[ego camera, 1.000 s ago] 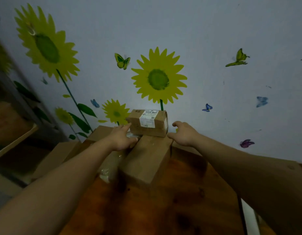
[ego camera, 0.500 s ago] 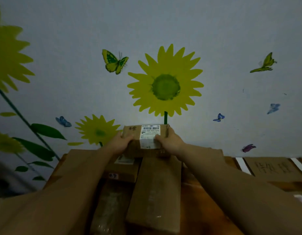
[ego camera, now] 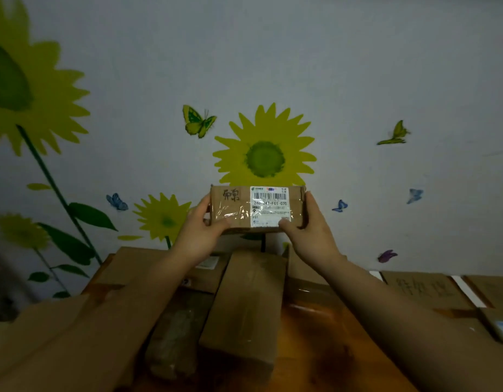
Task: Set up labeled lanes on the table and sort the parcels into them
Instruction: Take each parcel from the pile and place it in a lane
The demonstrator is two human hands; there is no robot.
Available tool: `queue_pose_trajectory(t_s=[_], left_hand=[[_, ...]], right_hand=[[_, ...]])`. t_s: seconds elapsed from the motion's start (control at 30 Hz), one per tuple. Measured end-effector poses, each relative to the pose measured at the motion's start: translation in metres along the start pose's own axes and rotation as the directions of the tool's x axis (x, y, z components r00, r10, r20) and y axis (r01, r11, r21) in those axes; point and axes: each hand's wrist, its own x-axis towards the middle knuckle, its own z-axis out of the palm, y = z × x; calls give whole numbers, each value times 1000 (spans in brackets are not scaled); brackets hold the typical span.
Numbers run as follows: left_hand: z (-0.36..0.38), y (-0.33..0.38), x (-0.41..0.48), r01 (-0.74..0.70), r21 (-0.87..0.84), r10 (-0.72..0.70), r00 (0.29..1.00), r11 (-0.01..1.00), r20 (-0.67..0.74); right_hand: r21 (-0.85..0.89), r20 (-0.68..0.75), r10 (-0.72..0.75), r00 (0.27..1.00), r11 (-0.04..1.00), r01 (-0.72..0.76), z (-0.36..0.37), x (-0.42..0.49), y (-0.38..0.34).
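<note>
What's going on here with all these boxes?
A person is sorting parcels. Their left hand and right hand hold a small parcel by its ends, in the air in front of the wall, with its shipping label facing the camera. Below it, more cardboard boxes lie on the wooden table. To the right lies a handwritten cardboard sign beside a white strip.
</note>
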Motion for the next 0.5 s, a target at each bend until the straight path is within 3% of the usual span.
queue_pose_trajectory(t_s=[0.27, 0.5], left_hand=[[56, 114, -95, -239, -10, 231, 949, 971, -215], [115, 174, -179, -417, -76, 398, 899, 906, -182]], right_hand=[[154, -239, -179, 955, 963, 219, -117, -81, -39], [108, -381, -286, 879, 931, 349, -207, -157, -54]])
